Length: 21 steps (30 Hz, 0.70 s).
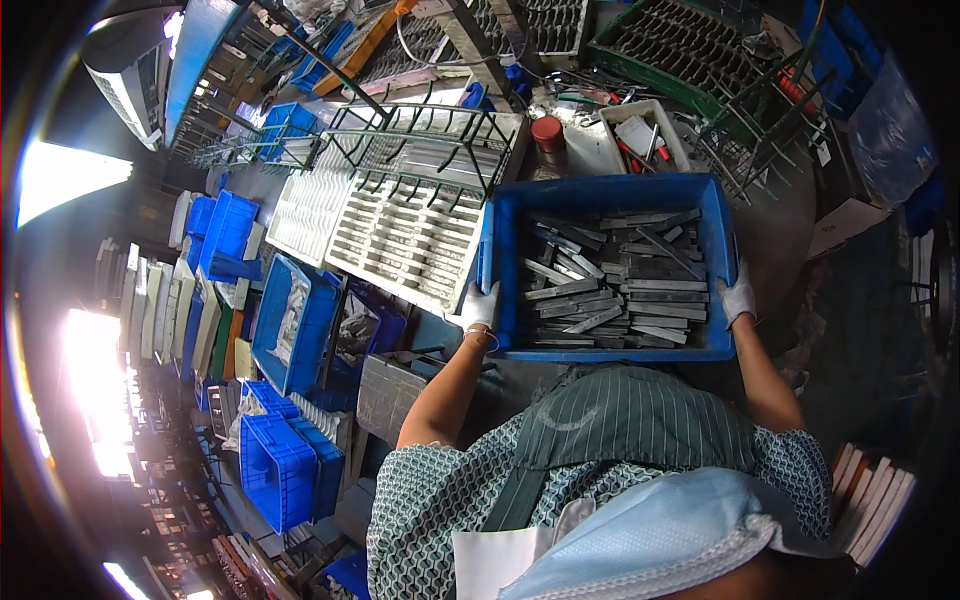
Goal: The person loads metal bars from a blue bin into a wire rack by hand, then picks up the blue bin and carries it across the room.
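Observation:
A blue plastic crate [612, 354] is in front of my body, with many flat grey metal bars [570, 287] lying loosely inside. My left hand [481, 306], in a white glove, grips its left end wall. On the opposite end, my right hand [738, 297], gloved as well, is closed on the right wall. Fingers of both hands are partly hidden by the crate's sides.
White slotted trays [400, 240] with a green wire rack [430, 150] lie to the left. Behind the crate are a red-lidded jar [548, 134] and a white tool bin [679, 143]. Blue crates [279, 470] are stacked at left; a stool [392, 398] stands by my left arm.

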Motion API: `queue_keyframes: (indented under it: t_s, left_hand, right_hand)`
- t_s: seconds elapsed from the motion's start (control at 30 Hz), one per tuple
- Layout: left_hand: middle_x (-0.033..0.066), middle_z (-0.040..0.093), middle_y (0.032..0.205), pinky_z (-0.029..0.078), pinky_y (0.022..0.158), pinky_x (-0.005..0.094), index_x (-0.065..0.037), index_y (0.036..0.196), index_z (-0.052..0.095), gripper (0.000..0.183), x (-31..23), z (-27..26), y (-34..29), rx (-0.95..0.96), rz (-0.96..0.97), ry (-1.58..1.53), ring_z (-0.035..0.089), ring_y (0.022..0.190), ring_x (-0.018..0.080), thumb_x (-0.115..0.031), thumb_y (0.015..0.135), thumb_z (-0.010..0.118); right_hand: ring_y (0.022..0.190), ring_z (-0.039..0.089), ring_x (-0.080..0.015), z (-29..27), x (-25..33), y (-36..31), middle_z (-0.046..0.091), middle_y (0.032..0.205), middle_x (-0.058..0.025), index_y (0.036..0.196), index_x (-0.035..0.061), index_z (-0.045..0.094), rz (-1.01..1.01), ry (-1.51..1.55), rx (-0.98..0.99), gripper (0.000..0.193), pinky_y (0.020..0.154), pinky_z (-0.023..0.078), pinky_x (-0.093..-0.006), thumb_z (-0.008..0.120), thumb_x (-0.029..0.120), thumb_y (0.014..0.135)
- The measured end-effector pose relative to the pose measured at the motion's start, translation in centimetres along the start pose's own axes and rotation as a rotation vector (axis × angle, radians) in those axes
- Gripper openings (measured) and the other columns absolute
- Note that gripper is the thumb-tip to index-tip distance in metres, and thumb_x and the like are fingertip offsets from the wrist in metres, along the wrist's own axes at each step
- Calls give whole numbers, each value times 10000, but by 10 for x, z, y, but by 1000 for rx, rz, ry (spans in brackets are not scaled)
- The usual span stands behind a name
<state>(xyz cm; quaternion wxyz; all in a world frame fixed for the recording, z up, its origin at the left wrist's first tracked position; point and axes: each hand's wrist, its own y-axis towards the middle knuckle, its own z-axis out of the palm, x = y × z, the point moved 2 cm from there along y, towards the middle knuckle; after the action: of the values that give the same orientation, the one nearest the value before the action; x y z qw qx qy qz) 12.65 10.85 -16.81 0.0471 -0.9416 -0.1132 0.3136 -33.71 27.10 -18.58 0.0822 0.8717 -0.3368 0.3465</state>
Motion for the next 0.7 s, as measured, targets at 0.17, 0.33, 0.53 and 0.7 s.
queue_keyframes:
  t_s: [0.17, 0.33, 0.53, 0.7]
  left_hand:
    - [231, 592, 778, 451, 659, 421, -1, 927, 520, 493, 6, 4, 6, -11, 35, -11, 581, 758, 388, -437, 711, 599]
    - [237, 589, 812, 448, 676, 421, 9, 971, 518, 509, 0, 0, 0, -2, 36, -32, 580, 783, 380, -427, 717, 587]
    - [241, 587, 843, 443, 703, 439, -6, 981, 516, 517, -16, -5, -5, -9, 1, 72, 571, 799, 391, -445, 714, 573]
    - [231, 595, 861, 454, 716, 427, -13, 990, 520, 524, -7, -4, -5, -15, -47, 77, 578, 817, 374, -454, 713, 574]
  right_hand:
    - [1055, 470, -365, -1, 1, 2, 454, 1181, -217, 1292, 102, 250, 52, 17, 38, 668, 868, 383, -391, 609, 197, 737]
    - [1054, 470, -365, 3, -2, 4, 449, 1186, -214, 1288, 107, 259, 25, 16, 26, 655, 862, 385, -394, 606, 187, 738]
    - [1000, 507, -372, 5, -25, 13, 499, 1123, -221, 1291, 114, 265, -53, 22, -14, 658, 829, 398, -403, 610, 195, 736]
    - [995, 507, -379, 11, -33, 15, 488, 1139, -226, 1297, 131, 258, -46, -29, 3, 660, 825, 398, -412, 607, 218, 744]
